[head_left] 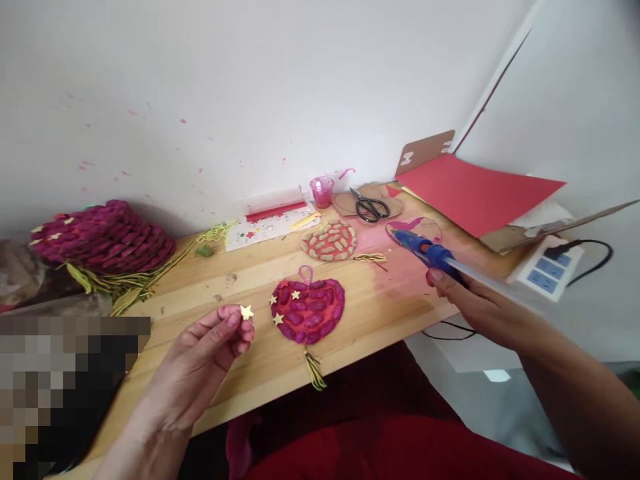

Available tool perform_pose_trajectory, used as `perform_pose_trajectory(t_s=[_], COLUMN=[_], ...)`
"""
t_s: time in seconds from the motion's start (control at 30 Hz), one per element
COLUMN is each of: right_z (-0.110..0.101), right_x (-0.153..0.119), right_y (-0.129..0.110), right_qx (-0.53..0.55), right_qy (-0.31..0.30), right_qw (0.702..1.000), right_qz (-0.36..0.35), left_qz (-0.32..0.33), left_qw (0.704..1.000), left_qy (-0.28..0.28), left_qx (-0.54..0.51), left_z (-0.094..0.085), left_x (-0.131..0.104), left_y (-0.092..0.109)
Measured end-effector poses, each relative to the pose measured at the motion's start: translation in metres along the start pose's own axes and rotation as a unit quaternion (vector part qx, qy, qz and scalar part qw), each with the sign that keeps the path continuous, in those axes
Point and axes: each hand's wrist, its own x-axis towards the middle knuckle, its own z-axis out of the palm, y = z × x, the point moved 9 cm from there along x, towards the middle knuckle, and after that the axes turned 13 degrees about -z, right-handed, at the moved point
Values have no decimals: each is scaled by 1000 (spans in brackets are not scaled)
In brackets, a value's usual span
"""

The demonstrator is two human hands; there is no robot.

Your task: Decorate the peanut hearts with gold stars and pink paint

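Note:
Between thumb and forefinger, my left hand (215, 343) pinches a small pale-yellow star (247, 312). My right hand (480, 303) is closed round a blue hot glue gun (435, 252), whose tip points left over the table; a clear glue stick (495, 283) juts from its back. Between the two hands lies a heart-shaped ornament (313, 310) covered in magenta peanut-like lumps. Several yellow stars sit on its left side, a loop is at its top, and a yellow-green tassel (314, 371) hangs over the table's front edge.
A stack of similar ornaments (105, 237) stands at the left. Behind are an unpainted peanut-covered piece (330, 241), black-handled scissors (371, 207), a pink cup (321, 191) and paper with small stars (255, 233). Red card (475, 190) and a power strip (549, 267) are at the right.

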Motion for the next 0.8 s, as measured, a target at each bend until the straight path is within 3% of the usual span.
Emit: perform_pose_trajectory(t_s=[0.17,0.3,0.5,0.67,0.8], right_z=[-1,6,16,17,18], right_x=[8,16,26,25,22], right_y=[31,56,67,69,63], right_qx=[-206,-314,-339,-353,-366], right_qy=[-11,-13,-63,-67,-57], right_qw=[978,949,938,932,929], right_qz=[-19,24,49,51,21], left_qz=[-16,-10,-28,-29,-34], left_qw=[1000,1000,999,999,999], left_qy=[-24,-18,21,22,8], left_qx=[1,9,10,1,0], left_z=[4,-1,-11,-3,4], left_x=[-10,-19,-34,-48,-46], left_y=[-22,-30,-42,-47,-49])
